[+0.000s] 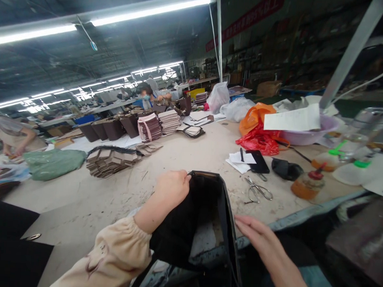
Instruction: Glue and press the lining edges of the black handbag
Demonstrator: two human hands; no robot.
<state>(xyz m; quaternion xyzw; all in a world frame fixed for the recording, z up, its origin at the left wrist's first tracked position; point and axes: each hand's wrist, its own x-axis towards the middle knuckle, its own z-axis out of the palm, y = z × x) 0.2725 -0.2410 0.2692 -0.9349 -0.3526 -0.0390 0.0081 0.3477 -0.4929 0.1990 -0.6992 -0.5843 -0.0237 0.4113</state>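
Observation:
A black bag piece [177, 232] with a stiff, open rim stands at the near edge of the workbench. I can see between its panels. My left hand [169, 191] is closed on the far left corner of its rim, thumb and fingers pinching the edge. Along the right side of the same piece, my right hand [263, 239] lies with its fingers stretched out, fingertips at the outer edge. The lower part of the piece runs out of view. Just beyond it on the bench lies a pair of scissors [256, 190].
Right of the bench sit a phone [257, 162], a glue bottle [308, 184] and a lilac basin [329, 125]. Stacked brown pieces [112, 160] and a green plastic bag [54, 164] lie left. Black panels [9, 249] fill the lower left. Other people work farther back.

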